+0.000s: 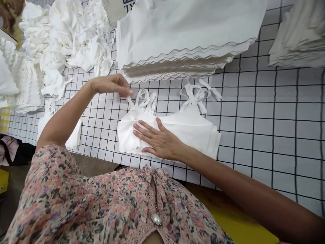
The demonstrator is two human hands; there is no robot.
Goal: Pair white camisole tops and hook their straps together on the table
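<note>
A white bralette [175,134] lies flat on the table, on top of others like it, with thin straps bunched above each cup. My right hand [162,140] rests on its front, palm down and fingers spread. Over the left cup, my left hand [115,84] is closed in a pinch at the upper end of a shoulder strap [130,102]; the fingertips partly hide the strap's end. The right-hand straps [194,93] curl loosely on the cloth, a small adjuster showing at one end.
A checked cloth [256,128] covers the table. Beyond the bralette lies a thick stack of white fabric panels [188,27]. Heaped white garments [66,30] fill the far left, and another white stack [299,37] sits at far right. A printed box [114,12] stands behind.
</note>
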